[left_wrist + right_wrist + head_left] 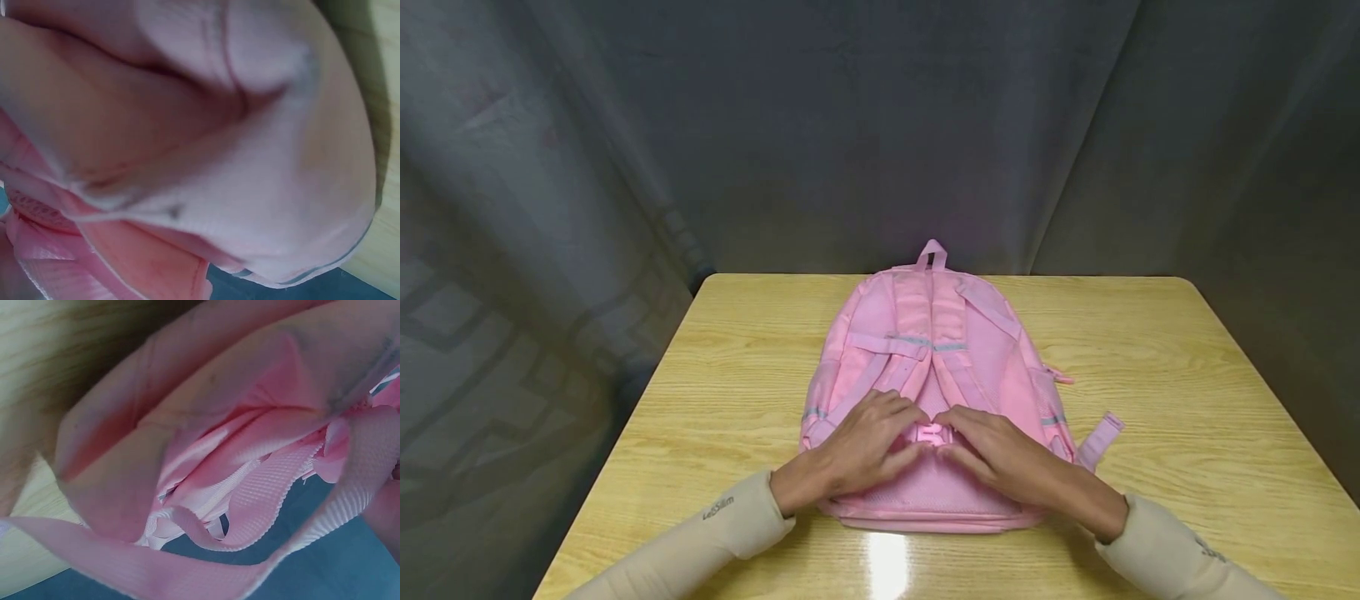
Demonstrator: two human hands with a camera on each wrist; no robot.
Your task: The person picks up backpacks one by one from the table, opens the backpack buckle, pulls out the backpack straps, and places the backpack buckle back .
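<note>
Pink nylon fills most of what we see: a backpack (925, 400) lies flat on the desk (1187, 400), straps up, its top loop (932, 253) pointing away from us. Both our hands meet at a small pink buckle (932, 434) low on the back panel, where the two shoulder straps (925, 333) come down together.

Our left hand (857, 450) has its fingers curled in toward the buckle from the left, and our right hand (1000, 458) does the same from the right. Each seems to pinch its half of the clasp, though the fingertips hide the contact, so we cannot say whether the halves are snapped together or apart. We judge the fastening work to be midway: the straps are gathered and lined up, the clasp is in hand, and the final click or release remains unclear.

Beyond our right hand a loose strap end (1101, 437) trails off the bag onto the desk. From the right wrist we see looped pink webbing (269, 506) up close. The left wrist view shows only blurred pink fabric. A grey curtain (850, 125) hangs behind the desk.
</note>
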